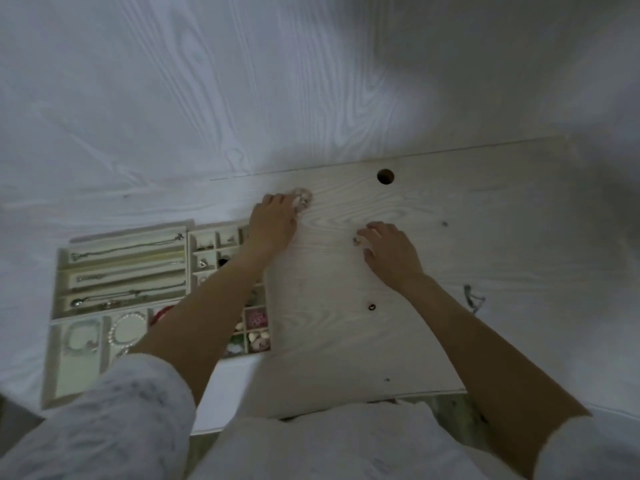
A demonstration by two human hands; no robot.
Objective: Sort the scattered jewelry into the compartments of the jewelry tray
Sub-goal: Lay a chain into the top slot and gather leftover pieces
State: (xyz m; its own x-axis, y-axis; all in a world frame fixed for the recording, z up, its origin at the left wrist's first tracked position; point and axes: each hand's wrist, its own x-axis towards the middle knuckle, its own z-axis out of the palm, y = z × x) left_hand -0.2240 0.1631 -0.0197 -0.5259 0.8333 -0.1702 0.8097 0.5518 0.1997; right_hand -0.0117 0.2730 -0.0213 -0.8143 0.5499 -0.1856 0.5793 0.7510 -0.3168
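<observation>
The cream jewelry tray [59,271] lies at the left, with chains in long slots, bracelets in lower sections and small pieces in square cells. My left forearm crosses over its right side and hides some cells. My left hand [275,220] reaches past the tray and its fingertips are on a pale beaded bracelet [304,197] lying on the tabletop. My right hand [389,251] rests on the table, fingers curled around a small shiny piece [356,240] at its fingertips. A small dark ring [372,307] lies loose between my arms. A thin grey-green piece [472,299] lies at the right.
The light wooden tabletop [485,220] has a round cable hole [385,176] near its back edge. A tiny dark speck [387,379] sits near the front edge. White cloth with a wood-grain pattern surrounds the table. My white sleeves fill the bottom of the view.
</observation>
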